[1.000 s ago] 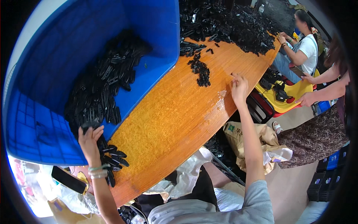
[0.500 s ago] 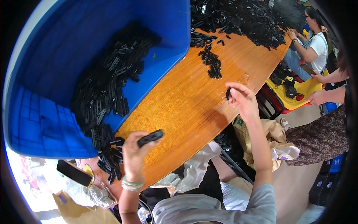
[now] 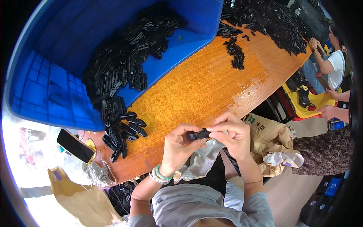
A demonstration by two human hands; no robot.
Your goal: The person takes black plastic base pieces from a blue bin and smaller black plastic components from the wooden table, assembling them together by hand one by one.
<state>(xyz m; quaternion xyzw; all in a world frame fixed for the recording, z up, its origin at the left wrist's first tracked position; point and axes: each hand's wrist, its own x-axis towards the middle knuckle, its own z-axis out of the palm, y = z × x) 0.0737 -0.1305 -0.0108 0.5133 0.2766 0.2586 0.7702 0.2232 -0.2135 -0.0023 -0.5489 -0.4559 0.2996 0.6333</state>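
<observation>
In front of my body, at the table's near edge, my left hand [image 3: 177,148] grips a long black plastic part [image 3: 196,135] between thumb and fingers. My right hand [image 3: 234,137] pinches at the right end of that same part, its thumb and fingertips closed there. Whether a separate small black piece sits between the right fingertips is hidden. Similar black parts [image 3: 123,130] lie heaped at the mouth of the blue bin, left of my hands. A small cluster of tiny black pieces [image 3: 236,55] is spread on the wooden table [image 3: 181,98] farther off.
A large blue bin [image 3: 60,90] opens toward the table, with many long black parts [image 3: 121,62] inside. At the back lies a big black pile [image 3: 272,22]. A phone [image 3: 75,145] is at left, a brown paper sack [image 3: 270,140] at right. Two people are at the right, near a yellow chair [image 3: 308,104].
Both hands have come together before my body, the left moving right and the right moving down. The right fingertips now meet the long black part. The view has shifted slightly.
</observation>
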